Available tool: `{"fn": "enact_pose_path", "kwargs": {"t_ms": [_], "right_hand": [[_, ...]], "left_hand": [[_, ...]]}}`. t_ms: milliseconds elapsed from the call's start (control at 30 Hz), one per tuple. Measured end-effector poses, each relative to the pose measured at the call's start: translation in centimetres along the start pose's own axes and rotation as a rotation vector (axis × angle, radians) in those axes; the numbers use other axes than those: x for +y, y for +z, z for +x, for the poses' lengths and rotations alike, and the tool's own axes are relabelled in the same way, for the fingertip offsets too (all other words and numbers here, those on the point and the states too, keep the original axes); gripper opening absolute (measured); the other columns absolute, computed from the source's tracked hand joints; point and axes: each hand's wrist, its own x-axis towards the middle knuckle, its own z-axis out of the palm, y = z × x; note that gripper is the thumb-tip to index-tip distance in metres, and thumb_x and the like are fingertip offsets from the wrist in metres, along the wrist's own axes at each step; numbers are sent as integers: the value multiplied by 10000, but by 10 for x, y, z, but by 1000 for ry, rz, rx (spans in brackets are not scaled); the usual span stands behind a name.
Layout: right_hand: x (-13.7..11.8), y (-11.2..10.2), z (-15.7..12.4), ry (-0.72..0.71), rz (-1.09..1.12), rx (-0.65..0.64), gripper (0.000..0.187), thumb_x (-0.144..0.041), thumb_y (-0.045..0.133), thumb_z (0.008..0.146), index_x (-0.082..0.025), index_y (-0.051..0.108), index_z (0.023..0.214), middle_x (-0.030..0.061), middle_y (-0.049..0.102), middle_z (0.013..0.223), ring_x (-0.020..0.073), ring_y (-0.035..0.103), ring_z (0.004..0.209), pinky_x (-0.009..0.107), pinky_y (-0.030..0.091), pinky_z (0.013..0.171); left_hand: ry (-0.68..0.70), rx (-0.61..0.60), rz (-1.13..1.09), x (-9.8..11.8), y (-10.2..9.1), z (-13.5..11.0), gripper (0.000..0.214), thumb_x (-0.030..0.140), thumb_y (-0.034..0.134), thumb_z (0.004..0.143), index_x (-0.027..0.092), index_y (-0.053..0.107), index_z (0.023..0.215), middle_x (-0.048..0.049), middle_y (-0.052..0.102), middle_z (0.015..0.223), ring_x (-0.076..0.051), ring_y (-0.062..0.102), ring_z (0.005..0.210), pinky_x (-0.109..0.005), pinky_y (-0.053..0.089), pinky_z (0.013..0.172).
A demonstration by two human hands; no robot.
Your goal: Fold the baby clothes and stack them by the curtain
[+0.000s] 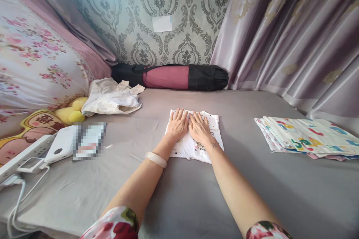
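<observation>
Lying in front of the bag (165,77), the cloth (191,149) is bearing the left hand (177,124) and right hand (199,127), grip flat and clamping nothing, and is looking soft, light, best held by opposite edges.

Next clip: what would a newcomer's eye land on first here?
Most likely the left hand and right hand, spread flat side by side on a white printed cloth in the middle of the grey sheet. Next, the long black and pink bag lying beyond them, before the patterned wall. Then the brightly printed stack of folded cloths off to the right.
</observation>
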Motion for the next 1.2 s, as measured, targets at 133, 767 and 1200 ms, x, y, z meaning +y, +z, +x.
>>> {"fn": "enact_pose_path", "kwargs": {"t_ms": [133, 767, 1200], "right_hand": [[-1, 1, 0, -1, -11, -50, 565, -304, 175, 985, -157, 301, 1516, 39, 263, 1583, 214, 163, 1470, 471, 106, 1190], [4, 2, 1, 121, -7, -42, 592, -357, 148, 995, -109, 295, 1511, 69, 227, 1593, 229, 133, 1473, 496, 90, 1182], [5, 0, 3, 176, 13, -6, 600, -351, 147, 993, -88, 269, 1517, 81, 213, 1596, 219, 127, 1475, 479, 66, 1186]], "left_hand": [[7, -107, 7, -1, 3, 1, 518, 320, 214, 1000, 137, 417, 1441, -98, 401, 1515, -275, 291, 1434, -494, 187, 1183], [-213, -38, 41, -3, 8, 5, 575, 380, 205, 993, 59, 436, 1410, -180, 442, 1472, -303, 314, 1419, -515, 207, 1170], [-257, 86, 70, -1, 3, 3, 601, 370, 162, 994, 37, 426, 1418, -183, 398, 1500, -292, 250, 1448, -518, 147, 1189]]}}
